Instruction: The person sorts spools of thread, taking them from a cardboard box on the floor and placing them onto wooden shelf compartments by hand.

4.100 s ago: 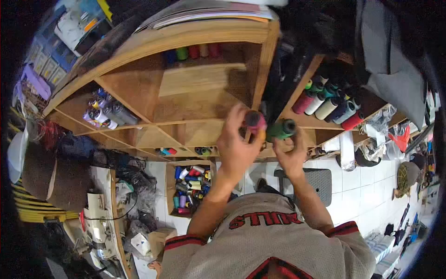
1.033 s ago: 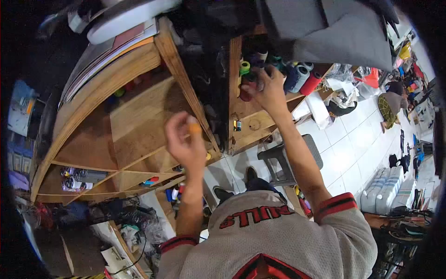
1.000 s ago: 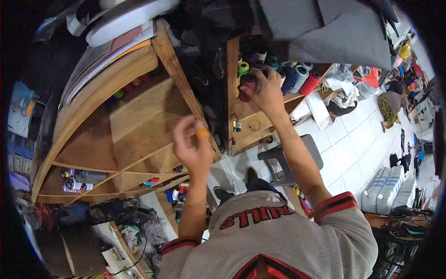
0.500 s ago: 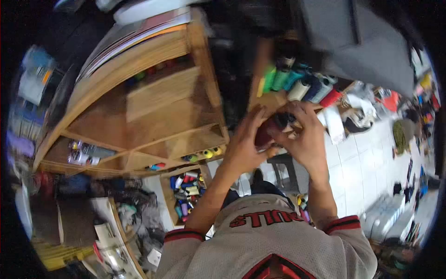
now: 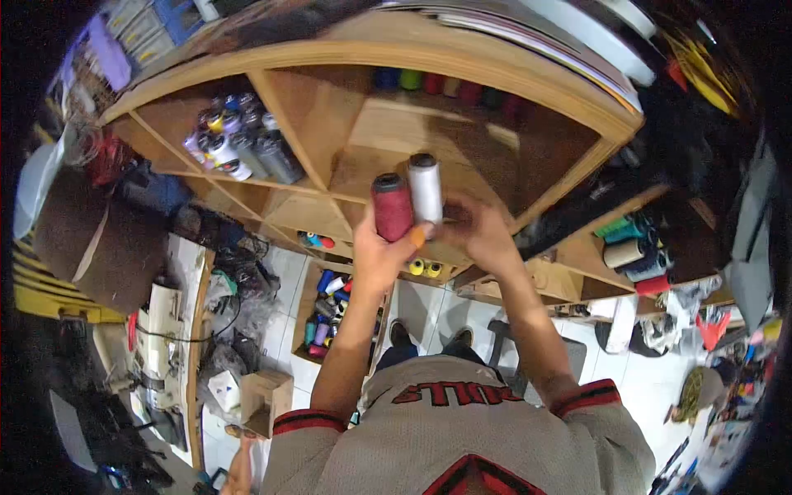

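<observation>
My left hand (image 5: 381, 254) is wrapped around a dark red thread spool (image 5: 391, 208) with a black top, held upright. Right beside it stands a white thread spool (image 5: 426, 190), also black-topped, its lower end by my left thumb; I cannot tell which hand bears its weight. My right hand (image 5: 483, 235) is just to the right of the white spool. Its fingers are smeared by motion, so their grip is unclear. Both hands are in front of a wooden shelf (image 5: 375, 54) with compartments.
Several spools (image 5: 243, 148) fill the shelf's left compartment, and a coloured row (image 5: 450, 87) lines its back. A box of spools (image 5: 307, 355) lies on the floor. More spools (image 5: 631, 247) sit at right. A sewing machine (image 5: 161, 322) is at left, a stool (image 5: 569, 355) below right.
The view has swung from the right-hand spools to the shelf. My hands, earlier both around the dark red spool, have come apart; the white spool now shows beside it.
</observation>
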`<state>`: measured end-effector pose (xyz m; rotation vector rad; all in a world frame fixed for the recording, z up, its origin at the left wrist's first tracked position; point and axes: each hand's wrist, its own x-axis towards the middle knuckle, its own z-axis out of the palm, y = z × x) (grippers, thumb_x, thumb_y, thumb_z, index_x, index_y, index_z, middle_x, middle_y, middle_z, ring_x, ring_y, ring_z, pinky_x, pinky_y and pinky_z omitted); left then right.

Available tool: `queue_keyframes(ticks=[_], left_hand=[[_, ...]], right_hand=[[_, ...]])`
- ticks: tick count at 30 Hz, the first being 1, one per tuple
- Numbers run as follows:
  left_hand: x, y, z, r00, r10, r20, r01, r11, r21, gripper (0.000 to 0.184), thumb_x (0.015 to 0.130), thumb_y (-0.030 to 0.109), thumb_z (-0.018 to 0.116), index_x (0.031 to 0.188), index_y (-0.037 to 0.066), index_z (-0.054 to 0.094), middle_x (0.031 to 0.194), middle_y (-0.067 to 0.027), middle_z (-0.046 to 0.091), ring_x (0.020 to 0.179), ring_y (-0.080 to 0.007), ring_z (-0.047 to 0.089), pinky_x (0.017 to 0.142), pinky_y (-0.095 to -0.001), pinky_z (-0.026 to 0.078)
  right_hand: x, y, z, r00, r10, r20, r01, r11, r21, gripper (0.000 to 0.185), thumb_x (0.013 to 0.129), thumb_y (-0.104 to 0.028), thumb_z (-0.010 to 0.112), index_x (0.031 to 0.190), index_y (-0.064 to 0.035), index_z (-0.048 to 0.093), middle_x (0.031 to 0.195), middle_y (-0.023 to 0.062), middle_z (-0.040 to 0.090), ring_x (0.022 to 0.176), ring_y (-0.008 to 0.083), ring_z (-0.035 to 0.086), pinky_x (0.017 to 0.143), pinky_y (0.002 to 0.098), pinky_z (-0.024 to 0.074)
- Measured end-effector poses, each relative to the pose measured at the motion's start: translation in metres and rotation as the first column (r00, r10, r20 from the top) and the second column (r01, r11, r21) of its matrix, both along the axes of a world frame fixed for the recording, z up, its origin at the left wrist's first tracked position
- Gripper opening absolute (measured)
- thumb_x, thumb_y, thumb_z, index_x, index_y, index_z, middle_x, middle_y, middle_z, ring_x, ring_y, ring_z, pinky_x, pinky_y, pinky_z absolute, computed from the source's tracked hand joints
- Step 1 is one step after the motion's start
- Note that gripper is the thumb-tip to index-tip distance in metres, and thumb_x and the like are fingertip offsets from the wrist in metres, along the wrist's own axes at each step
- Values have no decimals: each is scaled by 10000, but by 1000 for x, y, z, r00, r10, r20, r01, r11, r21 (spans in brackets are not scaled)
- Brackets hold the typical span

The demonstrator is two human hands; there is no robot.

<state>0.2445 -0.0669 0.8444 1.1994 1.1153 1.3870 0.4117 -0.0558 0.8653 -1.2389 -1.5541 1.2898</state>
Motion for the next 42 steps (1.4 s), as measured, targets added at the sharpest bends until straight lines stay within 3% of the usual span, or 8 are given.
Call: queue_keyframes(ticks=[3,10,14,27,31,33,38,42], left_hand=[[-27,13,-5,972,175,158,-177,984,-2,380,721,44,741,1041,24,539,877,-26,608,762,-109,582,706,-259,477],[-58,-1,-20,973,232,17,-227,962,-155,358,701,80,758,956,49,509,753,-17,551,555,-97,503,507,-241,433],[-68,-6,-24,962,250,111,-232,961,-154,377,696,65,756,960,54,488,749,-19,550,547,-85,500,482,-232,411],[-73,17,-39,980,143,140,-146,989,6,333,863,211,628,1093,28,472,843,-22,524,721,-102,496,633,-227,420],[-61,39,-23,985,13,173,-28,996,88,410,892,253,584,1194,15,440,954,-58,493,774,-131,498,719,-268,435],[-47,51,-14,994,70,83,-83,984,161,451,891,263,584,1222,1,424,1018,-92,479,852,-175,504,806,-313,422],[-29,95,-13,871,338,-356,-108,840,532,609,863,228,628,1338,-1,323,1286,-154,399,1173,-244,427,952,-332,385],[-29,99,-10,952,249,-178,-169,912,373,721,837,186,654,1398,23,231,1375,-182,325,1277,-290,345,1000,-378,346]], right_hand=[[-23,89,-33,981,-149,-127,177,950,258,471,740,-199,743,1135,-15,566,1051,175,633,950,257,621,854,344,469],[-88,259,-59,701,-439,562,100,841,532,322,808,-280,638,994,-17,625,1011,135,627,901,276,590,824,368,464],[-87,365,-165,680,-717,153,195,379,905,366,785,-318,642,1026,-44,622,1001,139,627,931,309,579,858,389,451],[-90,259,-67,689,-571,445,160,720,675,385,788,-235,676,1113,-42,604,1027,104,650,890,238,611,817,345,469],[-69,142,-11,990,129,-56,-129,992,6,407,799,-230,692,1143,-38,590,1039,88,647,951,208,597,847,330,465],[-58,99,7,943,303,138,-326,925,194,410,785,-197,691,1129,1,589,1090,85,623,997,201,581,875,352,456],[-51,112,-7,957,-47,288,-46,950,309,538,704,-297,753,1139,-36,571,1120,133,616,1009,274,592,870,357,455],[-45,210,-42,855,-449,259,285,824,490,536,728,-336,714,1150,-49,550,1156,160,590,1062,309,559,898,386,429]])
